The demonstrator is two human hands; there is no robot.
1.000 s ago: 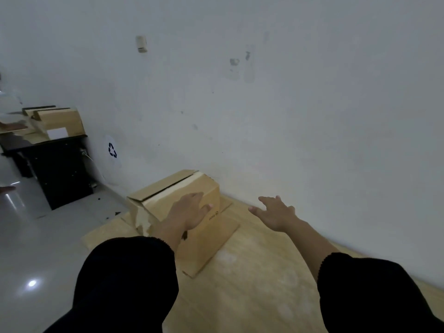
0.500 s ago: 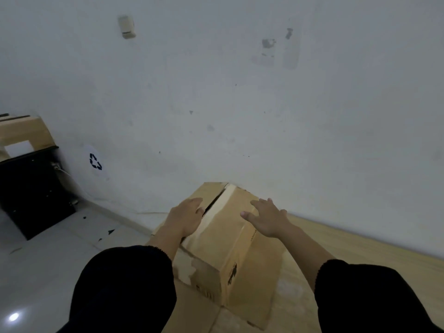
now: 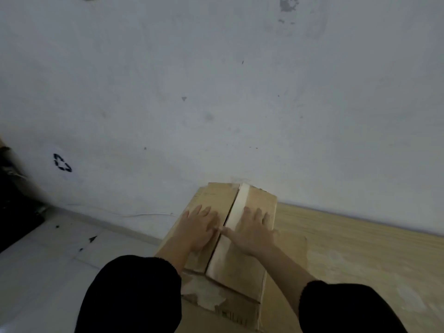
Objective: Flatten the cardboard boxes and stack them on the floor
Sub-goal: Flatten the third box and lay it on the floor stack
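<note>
A brown cardboard box (image 3: 258, 203) stands on the floor against the white wall, its two top flaps closed with a pale tape strip along the seam. My left hand (image 3: 198, 228) lies flat on the left flap, fingers straight. On the right flap my right hand (image 3: 252, 230) rests flat, its thumb touching the seam. Torn paper shows on the box's near face. Flat cardboard (image 3: 288, 246) lies under the box.
Wood-grain flooring (image 3: 360, 248) runs to the right along the wall. Pale tiles (image 3: 48, 260) with small dark scraps lie to the left. A recycling symbol (image 3: 62, 162) marks the wall, and a dark piece of furniture (image 3: 14, 212) stands at the far left.
I have moved closer and now look down on the box. My right hand came from beside the box onto its top; both hands now lie flat on the flaps.
</note>
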